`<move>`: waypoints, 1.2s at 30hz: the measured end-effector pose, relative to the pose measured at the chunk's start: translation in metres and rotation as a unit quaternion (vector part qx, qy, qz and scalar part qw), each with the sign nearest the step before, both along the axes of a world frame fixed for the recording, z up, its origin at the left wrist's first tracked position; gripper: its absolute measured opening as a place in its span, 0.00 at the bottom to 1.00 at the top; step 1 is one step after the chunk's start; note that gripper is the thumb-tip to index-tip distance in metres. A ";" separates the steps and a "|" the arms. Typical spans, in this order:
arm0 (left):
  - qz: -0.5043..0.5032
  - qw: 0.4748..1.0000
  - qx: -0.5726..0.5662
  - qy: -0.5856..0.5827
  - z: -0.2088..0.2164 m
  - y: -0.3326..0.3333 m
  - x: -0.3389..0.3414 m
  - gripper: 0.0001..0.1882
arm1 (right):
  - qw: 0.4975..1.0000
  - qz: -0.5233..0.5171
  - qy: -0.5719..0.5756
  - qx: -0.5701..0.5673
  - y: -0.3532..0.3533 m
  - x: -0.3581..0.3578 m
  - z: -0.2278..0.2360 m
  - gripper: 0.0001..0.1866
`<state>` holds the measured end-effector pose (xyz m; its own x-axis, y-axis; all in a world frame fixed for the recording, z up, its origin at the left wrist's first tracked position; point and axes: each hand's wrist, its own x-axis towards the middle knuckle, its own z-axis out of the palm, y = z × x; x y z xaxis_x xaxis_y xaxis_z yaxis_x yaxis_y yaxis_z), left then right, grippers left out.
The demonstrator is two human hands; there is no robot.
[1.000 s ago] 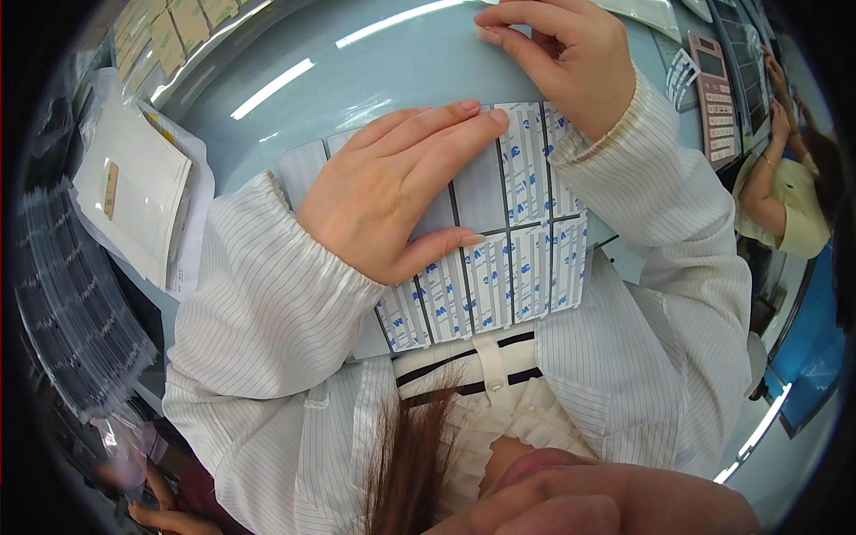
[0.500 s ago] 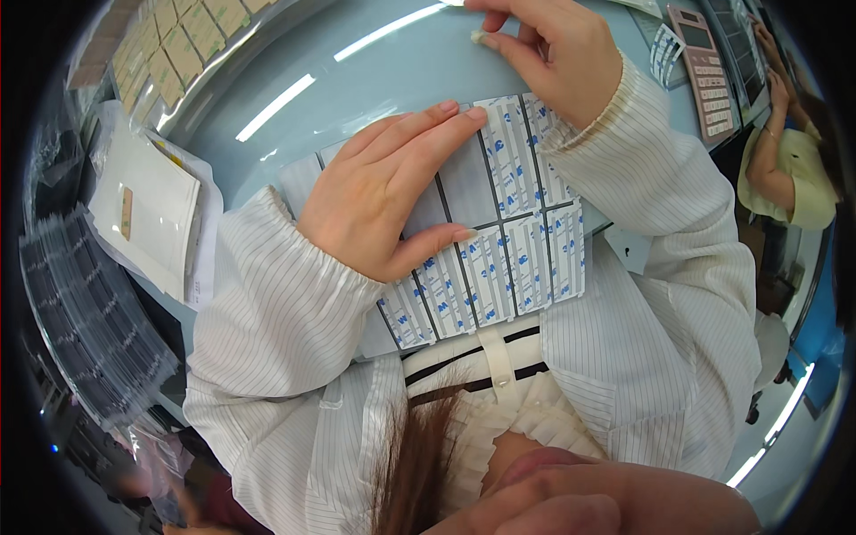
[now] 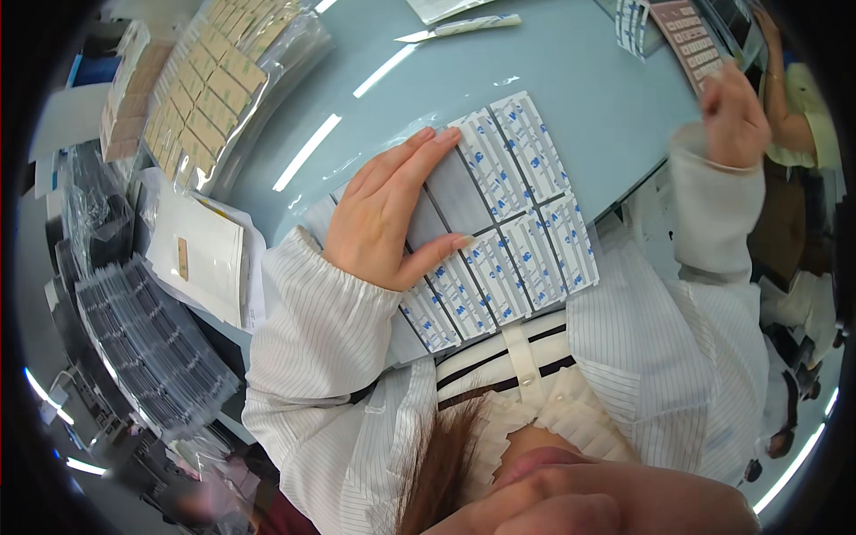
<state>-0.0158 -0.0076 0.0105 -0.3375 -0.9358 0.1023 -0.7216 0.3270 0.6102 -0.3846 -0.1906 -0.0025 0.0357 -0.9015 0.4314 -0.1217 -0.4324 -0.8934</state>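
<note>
Spread flat, my left hand (image 3: pixel 382 209) presses on the left part of a flat panel of grey rectangles (image 3: pixel 459 192) divided by dark lines. Its fingers are stretched and the thumb is apart. White adhesive strips with blue print (image 3: pixel 535 254) cover the panel's right and near cells, while the cells beside my fingers look plain grey. My right hand (image 3: pixel 736 120) is raised off to the right, past the table edge and close to a pink calculator (image 3: pixel 687 40). Its fingers look curled but are smeared by motion, so whether they hold anything is unclear.
A knife with a pale handle (image 3: pixel 473 27) lies on the blue-grey table at the far side. Tan adhesive pieces (image 3: pixel 209 89) fill a plastic-covered stack at far left. White packets (image 3: pixel 201 250) and stacked clear trays (image 3: pixel 152 339) are at left. Another person's arm (image 3: pixel 789 107) shows at far right.
My right hand has swung from beyond the panel to the right, past the table edge; a small whitish bit was at its fingertips before. My left hand stays on the panel. The view has shifted.
</note>
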 end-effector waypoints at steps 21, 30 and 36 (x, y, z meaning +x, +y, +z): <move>0.035 0.999 -0.023 -0.020 -0.011 0.015 0.007 0.50 | 0.776 -0.426 0.398 0.241 0.066 -0.275 -0.243 0.20; -0.006 1.000 -0.005 0.011 -0.015 0.010 0.014 0.53 | 0.977 -0.022 0.113 -0.177 0.057 -0.010 -0.014 0.08; -0.012 1.000 -0.018 0.000 -0.010 0.008 0.011 0.55 | 0.881 0.331 0.204 -0.268 0.068 0.129 -0.010 0.15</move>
<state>-0.0046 0.0005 0.0009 -0.3594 -0.9232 0.1360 -0.7139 0.3659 0.5970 -0.2552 -0.1223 -0.0121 0.7287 -0.2945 0.6183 0.0519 -0.8765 -0.4786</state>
